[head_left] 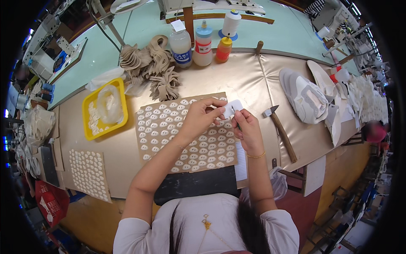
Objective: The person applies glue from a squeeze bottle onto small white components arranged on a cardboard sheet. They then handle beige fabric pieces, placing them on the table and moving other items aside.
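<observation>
My left hand pinches the edge of a small flat white piece with rounded corners. On the other side of it my right hand is closed round a thin tool with a dark tip and a bit of green handle. The tool's tip touches or lies over the white piece; its kind is too small to tell. Below both hands lies a brown cardboard sheet covered in rows of small white oval pieces with dark marks. Part of it is hidden by my left forearm.
A yellow tray with a plastic bag and white pieces sits left, above a smaller sheet of pieces. Tan fabric bundles, bottles and a thread cone stand behind. A hammer and grey-white shoe parts lie right.
</observation>
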Motion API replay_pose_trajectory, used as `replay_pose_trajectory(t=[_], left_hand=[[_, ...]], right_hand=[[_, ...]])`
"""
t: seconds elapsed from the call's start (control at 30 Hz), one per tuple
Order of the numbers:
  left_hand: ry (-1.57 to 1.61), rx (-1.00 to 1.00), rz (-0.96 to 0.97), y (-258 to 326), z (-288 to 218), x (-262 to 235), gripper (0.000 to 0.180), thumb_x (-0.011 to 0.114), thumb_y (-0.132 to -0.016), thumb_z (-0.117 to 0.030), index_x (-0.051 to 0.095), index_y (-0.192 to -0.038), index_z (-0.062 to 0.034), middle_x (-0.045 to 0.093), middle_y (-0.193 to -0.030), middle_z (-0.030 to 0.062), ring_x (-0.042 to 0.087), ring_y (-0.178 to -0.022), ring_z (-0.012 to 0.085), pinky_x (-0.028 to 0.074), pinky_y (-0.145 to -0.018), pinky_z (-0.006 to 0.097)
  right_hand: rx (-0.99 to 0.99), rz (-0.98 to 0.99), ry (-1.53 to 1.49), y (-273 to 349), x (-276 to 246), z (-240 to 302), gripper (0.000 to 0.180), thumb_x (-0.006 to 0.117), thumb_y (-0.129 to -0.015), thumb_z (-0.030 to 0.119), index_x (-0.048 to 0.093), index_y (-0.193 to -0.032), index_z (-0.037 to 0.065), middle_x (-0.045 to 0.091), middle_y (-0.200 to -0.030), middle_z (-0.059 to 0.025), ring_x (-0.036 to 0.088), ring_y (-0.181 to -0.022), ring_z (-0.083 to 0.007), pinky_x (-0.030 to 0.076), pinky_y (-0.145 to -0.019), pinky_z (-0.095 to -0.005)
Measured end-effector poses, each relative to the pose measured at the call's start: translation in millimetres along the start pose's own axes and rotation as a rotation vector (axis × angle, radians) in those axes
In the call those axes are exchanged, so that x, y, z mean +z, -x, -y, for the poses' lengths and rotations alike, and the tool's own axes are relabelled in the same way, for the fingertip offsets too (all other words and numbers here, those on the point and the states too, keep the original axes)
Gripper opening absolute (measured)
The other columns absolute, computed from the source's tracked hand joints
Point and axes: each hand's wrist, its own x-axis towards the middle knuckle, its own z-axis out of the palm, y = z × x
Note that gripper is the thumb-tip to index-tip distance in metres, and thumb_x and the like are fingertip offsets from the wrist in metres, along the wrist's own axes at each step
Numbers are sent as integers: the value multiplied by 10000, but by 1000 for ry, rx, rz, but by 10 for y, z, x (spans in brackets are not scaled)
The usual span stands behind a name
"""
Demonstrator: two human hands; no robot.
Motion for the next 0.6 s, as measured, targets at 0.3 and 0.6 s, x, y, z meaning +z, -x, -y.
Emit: replay_pose_trajectory(t=[0.3, 0.6], left_hand=[[-69, 12, 76, -171, 18, 158, 214, 621, -864, -85, 634, -1047, 25, 651, -878, 75, 623, -718, 99, 522, -590, 210], [-123, -61, 122, -373, 127, 190, 221, 602, -868, -69, 611, -1058, 44, 636, -837, 79, 629, -708, 121, 536, -585, 226]], right_hand=[[-20, -89, -144, -10, -168, -50, 221, 615, -897, 264, 538, -799, 82, 510, -622, 12, 330, -405, -17, 227, -354, -165], [-53, -170, -70, -184, -249, -73, 189, 595, -908, 250, 572, -836, 76, 496, -607, 33, 327, -396, -8, 224, -351, -167]])
